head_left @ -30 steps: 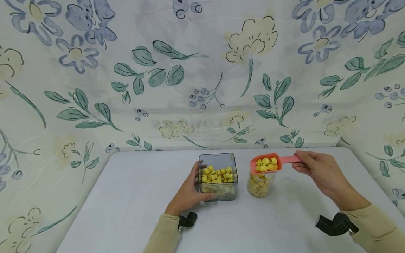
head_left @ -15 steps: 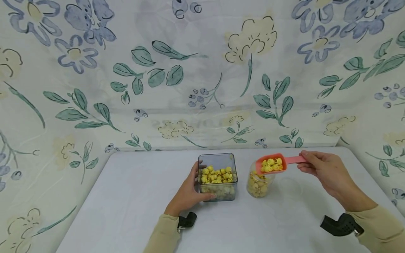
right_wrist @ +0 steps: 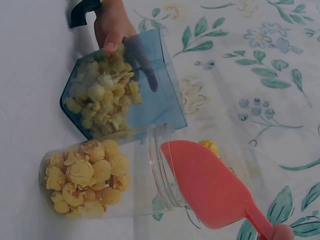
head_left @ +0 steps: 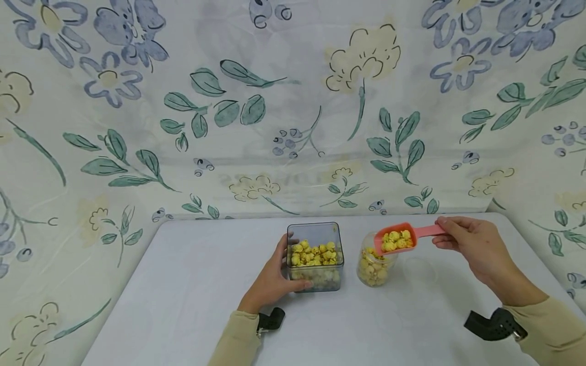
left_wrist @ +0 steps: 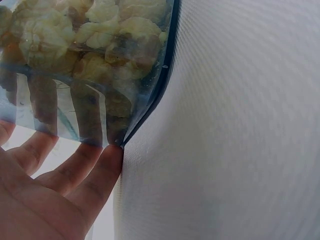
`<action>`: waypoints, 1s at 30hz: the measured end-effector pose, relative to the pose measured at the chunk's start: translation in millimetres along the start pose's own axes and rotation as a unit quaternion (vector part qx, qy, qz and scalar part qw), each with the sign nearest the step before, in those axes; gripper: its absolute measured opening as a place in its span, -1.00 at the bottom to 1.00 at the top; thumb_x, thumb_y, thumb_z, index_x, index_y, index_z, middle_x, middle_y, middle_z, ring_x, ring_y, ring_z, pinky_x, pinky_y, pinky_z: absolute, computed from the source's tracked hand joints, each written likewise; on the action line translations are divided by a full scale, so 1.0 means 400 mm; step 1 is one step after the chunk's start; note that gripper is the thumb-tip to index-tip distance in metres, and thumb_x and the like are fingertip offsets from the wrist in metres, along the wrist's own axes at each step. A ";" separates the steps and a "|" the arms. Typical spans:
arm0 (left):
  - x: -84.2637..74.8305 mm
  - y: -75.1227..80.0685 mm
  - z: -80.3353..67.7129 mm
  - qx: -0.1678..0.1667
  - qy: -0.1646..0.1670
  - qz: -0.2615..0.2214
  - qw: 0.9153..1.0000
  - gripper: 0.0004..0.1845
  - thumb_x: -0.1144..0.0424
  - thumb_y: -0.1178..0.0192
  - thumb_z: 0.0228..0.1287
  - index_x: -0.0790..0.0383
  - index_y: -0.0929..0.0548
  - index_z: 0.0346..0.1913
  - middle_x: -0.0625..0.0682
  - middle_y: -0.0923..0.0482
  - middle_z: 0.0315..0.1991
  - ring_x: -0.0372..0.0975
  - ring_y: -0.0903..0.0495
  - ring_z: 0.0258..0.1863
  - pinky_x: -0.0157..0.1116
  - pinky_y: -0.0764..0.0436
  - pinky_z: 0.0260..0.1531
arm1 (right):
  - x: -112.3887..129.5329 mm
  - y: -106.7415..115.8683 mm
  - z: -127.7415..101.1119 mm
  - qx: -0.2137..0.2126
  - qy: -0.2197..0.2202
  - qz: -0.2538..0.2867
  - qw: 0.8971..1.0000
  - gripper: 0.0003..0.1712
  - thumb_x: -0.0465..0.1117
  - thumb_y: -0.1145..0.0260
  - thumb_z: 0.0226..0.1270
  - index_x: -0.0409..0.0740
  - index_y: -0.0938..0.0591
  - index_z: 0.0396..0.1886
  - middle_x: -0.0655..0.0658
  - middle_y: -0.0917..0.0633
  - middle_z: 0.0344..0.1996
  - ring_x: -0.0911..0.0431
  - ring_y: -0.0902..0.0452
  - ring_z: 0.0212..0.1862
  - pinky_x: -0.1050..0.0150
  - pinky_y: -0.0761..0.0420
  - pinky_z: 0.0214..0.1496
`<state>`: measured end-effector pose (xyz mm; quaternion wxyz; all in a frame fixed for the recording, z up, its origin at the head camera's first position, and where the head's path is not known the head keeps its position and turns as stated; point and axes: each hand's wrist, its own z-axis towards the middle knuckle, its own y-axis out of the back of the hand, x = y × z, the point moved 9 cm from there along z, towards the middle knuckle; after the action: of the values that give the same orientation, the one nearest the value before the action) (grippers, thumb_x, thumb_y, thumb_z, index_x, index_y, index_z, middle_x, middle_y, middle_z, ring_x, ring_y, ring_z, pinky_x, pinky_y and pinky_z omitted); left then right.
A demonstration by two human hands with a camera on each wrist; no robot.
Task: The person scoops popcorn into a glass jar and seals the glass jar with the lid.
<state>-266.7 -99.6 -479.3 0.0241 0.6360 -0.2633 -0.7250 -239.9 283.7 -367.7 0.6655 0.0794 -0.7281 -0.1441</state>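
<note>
My left hand [head_left: 271,280] grips the left side of a square, clear blue-grey container [head_left: 339,282] partly filled with yellow popcorn [head_left: 316,254]. Its thumb lies along the front and the fingers go behind; the left wrist view shows fingers against the see-through wall [left_wrist: 65,110]. My right hand [head_left: 473,249] pinches the handle of a coral-red scoop [head_left: 429,231], which carries a heap of popcorn. The scoop's bowl is right at the mouth of a clear round jar [head_left: 375,267], overlapping its rim. In the right wrist view popcorn [right_wrist: 82,175] fills the jar's lower part.
A faint clear round disc [head_left: 420,271] lies on the white table [head_left: 192,295] to the right of the jar. Behind the table hangs a flower-printed cloth [head_left: 293,101]. Each wrist wears a black camera [head_left: 494,325].
The right hand has drawn the loaded scoop a little to the right over the jar. The left hand and the square container have stayed in place.
</note>
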 end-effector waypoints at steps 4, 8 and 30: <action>-0.001 -0.001 0.001 0.002 -0.003 -0.003 1.000 0.38 0.05 -0.62 -0.04 0.01 0.22 0.64 -0.05 -0.14 0.53 -0.05 -0.13 0.51 0.04 -0.19 0.47 | 0.009 -0.002 -0.002 -0.003 0.007 -0.014 1.000 -0.32 -0.05 -0.08 0.62 -0.61 -0.34 0.36 0.18 -0.70 -0.34 0.29 -0.71 -0.32 0.48 -0.68 -0.15; -0.002 -0.002 0.001 0.004 -0.007 -0.006 1.000 0.37 0.07 -0.62 -0.03 0.02 0.23 0.64 -0.05 -0.14 0.53 -0.07 -0.12 0.52 0.02 -0.18 0.48 | 0.017 -0.001 -0.004 -0.011 0.020 -0.029 0.999 -0.34 -0.05 -0.10 0.61 -0.61 -0.37 0.33 0.13 -0.72 -0.34 0.29 -0.71 -0.34 0.48 -0.68 -0.17; -0.001 0.000 -0.003 0.000 0.008 0.001 1.000 0.39 0.02 -0.62 -0.05 0.12 0.23 0.64 0.10 -0.08 0.56 0.09 -0.15 0.50 0.14 -0.19 0.45 | 0.090 0.009 -0.025 -0.062 0.102 -0.128 0.985 -0.44 -0.03 -0.18 0.57 -0.53 -0.57 0.13 -0.24 -0.77 -0.39 0.17 -0.73 -0.45 0.57 -0.64 -0.26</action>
<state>-265.3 -99.8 -479.1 0.0266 0.6414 -0.2638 -0.7200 -233.2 275.1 -331.6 0.7161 0.1447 -0.6297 -0.2640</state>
